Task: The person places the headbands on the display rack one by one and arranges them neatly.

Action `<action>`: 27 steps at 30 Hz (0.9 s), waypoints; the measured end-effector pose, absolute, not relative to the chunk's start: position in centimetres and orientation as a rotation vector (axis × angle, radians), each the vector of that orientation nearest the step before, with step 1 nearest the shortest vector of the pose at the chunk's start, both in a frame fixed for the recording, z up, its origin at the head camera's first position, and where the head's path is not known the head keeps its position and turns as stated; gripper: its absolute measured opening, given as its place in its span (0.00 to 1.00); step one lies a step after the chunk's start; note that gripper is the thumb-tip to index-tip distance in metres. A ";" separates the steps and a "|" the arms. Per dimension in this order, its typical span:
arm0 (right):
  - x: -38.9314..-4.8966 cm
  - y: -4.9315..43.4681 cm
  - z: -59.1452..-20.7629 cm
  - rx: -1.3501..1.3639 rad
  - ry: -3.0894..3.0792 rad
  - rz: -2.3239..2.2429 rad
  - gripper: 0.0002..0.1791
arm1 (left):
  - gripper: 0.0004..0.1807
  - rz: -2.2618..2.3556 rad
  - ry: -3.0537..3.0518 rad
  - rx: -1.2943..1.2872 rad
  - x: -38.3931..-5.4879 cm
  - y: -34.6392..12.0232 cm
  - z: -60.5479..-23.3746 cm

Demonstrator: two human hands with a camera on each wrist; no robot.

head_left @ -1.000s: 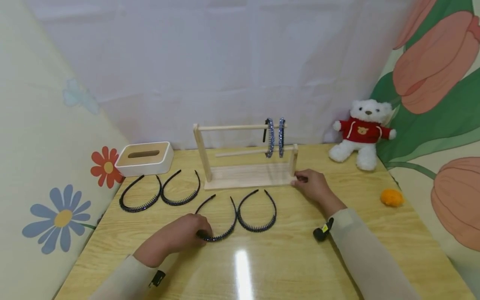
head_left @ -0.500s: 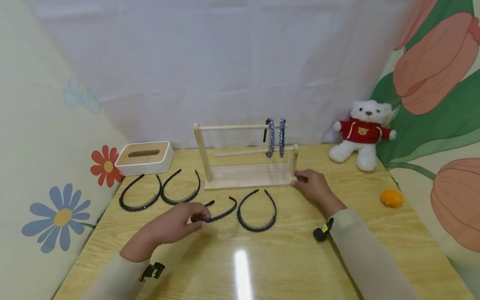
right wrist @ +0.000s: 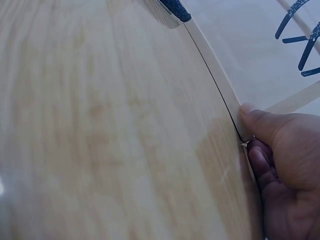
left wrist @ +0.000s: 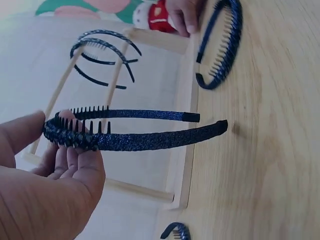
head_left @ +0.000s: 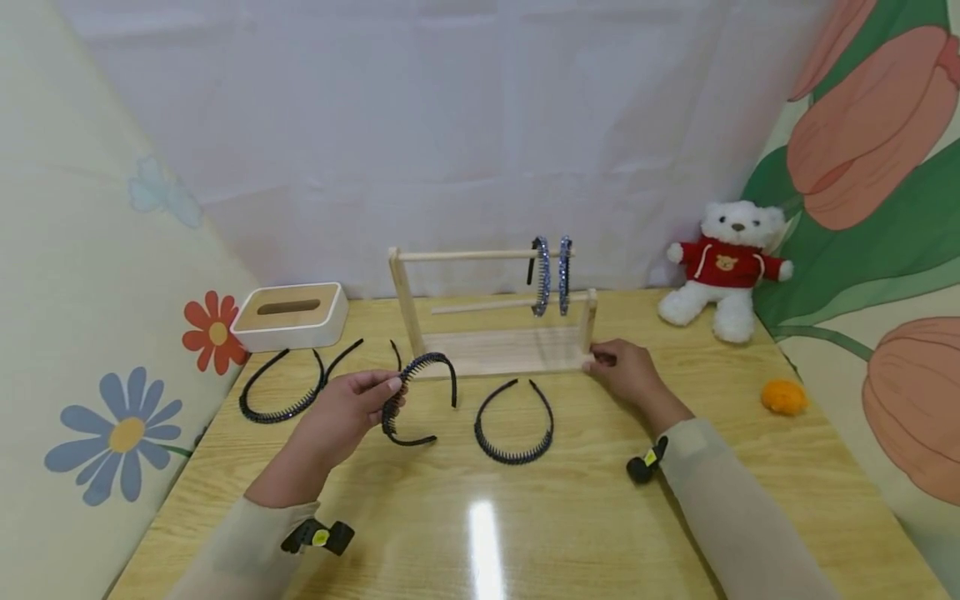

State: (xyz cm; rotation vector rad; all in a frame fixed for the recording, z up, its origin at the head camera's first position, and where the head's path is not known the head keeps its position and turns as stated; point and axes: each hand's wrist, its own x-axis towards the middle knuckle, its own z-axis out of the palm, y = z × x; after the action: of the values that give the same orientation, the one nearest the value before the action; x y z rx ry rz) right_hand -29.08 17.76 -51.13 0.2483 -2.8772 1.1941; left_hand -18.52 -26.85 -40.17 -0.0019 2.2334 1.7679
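Fingers (left wrist: 90,167) of the left hand (head_left: 337,417), curled closed, are pinching one dark toothed headband (head_left: 431,359), raised before the left end of the wooden rack (head_left: 495,350). Right hand (head_left: 628,373), likewise closed, is gripping the rack's right front base corner. Two glittering headbands (head_left: 542,275) are hanging on the rack near its right end. One loose headband (head_left: 513,457) is lying before the rack, two others (head_left: 279,415) at its front left. White box (head_left: 296,337) is standing to the rack's left, plush bear (head_left: 722,271) and orange object (head_left: 783,397) to its right.
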 end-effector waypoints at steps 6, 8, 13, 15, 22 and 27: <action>-29.1 17.8 -51.0 0.256 -2.878 1.201 0.26 | 0.13 2.178 1.821 -0.046 -18.7 -27.0 -40.3; -29.1 17.8 -51.0 0.257 -2.876 1.200 0.26 | 0.17 2.233 1.771 -0.004 -18.6 -27.0 -40.2; -29.1 17.8 -51.1 0.242 -2.881 1.198 0.26 | 0.20 2.363 1.720 0.093 -18.4 -26.8 -39.8; -29.1 17.7 -51.0 0.236 -2.881 1.197 0.26 | 0.21 2.438 1.704 0.100 -18.3 -26.8 -39.5; -29.1 17.8 -51.0 0.265 -2.861 1.188 0.25 | 0.17 2.733 1.611 0.015 -18.4 -26.9 -38.1; -29.0 17.8 -51.1 0.274 -2.859 1.179 0.25 | 0.12 2.880 1.587 -0.019 -18.9 -27.2 -36.4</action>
State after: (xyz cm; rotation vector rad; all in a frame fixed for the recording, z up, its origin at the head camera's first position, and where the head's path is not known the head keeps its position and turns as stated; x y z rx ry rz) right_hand -28.99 17.82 -51.07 0.2743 -2.8588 1.1793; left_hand -18.86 -27.25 -36.38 -0.0187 1.5870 2.8796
